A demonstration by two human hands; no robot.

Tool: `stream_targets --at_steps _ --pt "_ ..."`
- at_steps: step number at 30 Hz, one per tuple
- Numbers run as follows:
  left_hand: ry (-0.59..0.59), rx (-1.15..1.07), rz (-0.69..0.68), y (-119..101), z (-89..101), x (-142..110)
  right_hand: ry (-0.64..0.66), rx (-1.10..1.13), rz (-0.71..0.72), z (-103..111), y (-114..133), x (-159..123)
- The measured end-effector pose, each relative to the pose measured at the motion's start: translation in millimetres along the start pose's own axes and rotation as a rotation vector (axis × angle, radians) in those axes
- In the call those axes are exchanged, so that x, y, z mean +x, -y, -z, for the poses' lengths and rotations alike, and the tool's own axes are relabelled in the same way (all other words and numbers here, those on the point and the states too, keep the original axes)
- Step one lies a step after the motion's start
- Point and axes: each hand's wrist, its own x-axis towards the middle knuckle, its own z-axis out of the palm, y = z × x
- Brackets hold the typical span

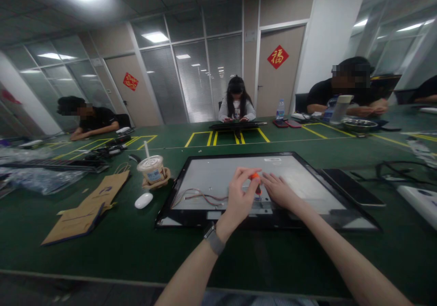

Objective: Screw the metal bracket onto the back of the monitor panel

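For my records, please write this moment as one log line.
left hand: holds orange screwdriver; right hand: beside screwdriver, over panel; panel: lies on green table

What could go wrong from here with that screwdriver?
The screwdriver in the left hand might slip and scratch the panel or jab the right hand, which is close beside it. The wires on the panel, near the left hand, could get snagged. The drink cup by the panel's left edge might spill onto it if knocked.

Lidded cup (152, 171) (straw (146, 150) poking up) near a brown paper bag (91, 203).
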Motion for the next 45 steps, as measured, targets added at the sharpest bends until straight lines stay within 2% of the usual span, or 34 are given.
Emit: stream_targets --at_steps 6,18,25,34,41,45 --pt "-0.053 0.053 -0.005 4 -0.2 1 -0.005 0.018 0.003 -1 0 0" --pt "0.031 -0.032 0.009 2 0.6 1 0.001 0.020 0.008 -2 -1 0" --pt "-0.046 0.038 -0.022 -3 -0.1 0 -0.018 0.040 0.011 -2 -1 0" --pt "0.038 -0.062 -0.018 -2 1.2 -1 0.009 0.039 0.000 4 3 -2" --pt "-0.078 0.015 0.003 -1 -3.6 -4 0.005 -0.003 -0.001 4 2 -2" --pt "-0.056 -0.055 0.052 4 -3.4 -5 -0.006 0.027 -0.009 -1 1 0"
